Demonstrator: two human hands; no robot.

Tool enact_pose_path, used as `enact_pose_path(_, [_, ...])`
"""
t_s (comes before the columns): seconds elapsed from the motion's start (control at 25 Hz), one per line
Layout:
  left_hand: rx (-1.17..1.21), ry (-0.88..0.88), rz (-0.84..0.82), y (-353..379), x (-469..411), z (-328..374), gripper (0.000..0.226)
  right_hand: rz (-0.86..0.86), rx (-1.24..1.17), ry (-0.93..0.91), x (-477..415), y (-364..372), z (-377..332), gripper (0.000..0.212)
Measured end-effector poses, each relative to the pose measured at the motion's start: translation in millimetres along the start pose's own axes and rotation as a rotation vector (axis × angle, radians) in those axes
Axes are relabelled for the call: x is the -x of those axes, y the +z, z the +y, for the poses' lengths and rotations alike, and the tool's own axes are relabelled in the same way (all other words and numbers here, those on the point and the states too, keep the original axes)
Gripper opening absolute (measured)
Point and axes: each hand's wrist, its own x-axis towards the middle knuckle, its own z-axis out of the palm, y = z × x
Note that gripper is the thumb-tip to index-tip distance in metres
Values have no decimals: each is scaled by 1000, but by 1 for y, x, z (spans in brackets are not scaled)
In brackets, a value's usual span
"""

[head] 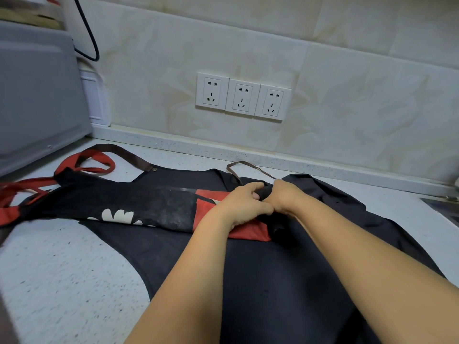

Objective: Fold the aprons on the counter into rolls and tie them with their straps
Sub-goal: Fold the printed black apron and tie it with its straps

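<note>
A dark apron [273,281] was spread flat on the speckled counter [62,269], from the near edge almost to the back edge, with both forearms stretched over it. Across it a patterned apron [129,202], black and red, was laid as a long folded strip running from the counter's left edge towards the middle. At the strip's right end the left hand [242,203] and right hand [285,196] were set side by side, touching. The fingers of both were curled, and bunched dark fabric of the strip's end was pinched between them. Red straps [96,160] were looped near the left edge and a thin brown strap [250,166] by the back edge. Beyond, 3 sockets [243,97] were seen on the tiled wall, and a grey appliance [37,95] at the back left corner.
</note>
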Motion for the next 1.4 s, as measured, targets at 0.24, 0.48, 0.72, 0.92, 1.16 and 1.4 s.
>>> enact_pose_path(0.24, [-78, 22, -117, 4, 0, -10, 96, -177, -252, 16, 1, -11, -2, 14])
enact_pose_path(0.48, [-161, 3, -146, -5, 10, -2, 100, -453, -553, 186, 7, -25, 27, 23])
enact_pose_path(0.72, [-1003, 115, 201, -9, 42, -10, 74, -335, -433, 198, 10, -13, 2, 24])
enact_pose_path(0.92, [-945, 190, 173, -18, 61, -46, 57, -266, -281, 106, 16, -2, -30, 29])
enact_pose_path(1.16, [-827, 152, 154, -26, 53, -51, 49, -241, -135, 15, 24, -5, -55, 27])
enact_pose_path(1.4, [-417, 111, 266, -35, 57, -36, 33, -384, -561, 148, 10, -18, -36, 14])
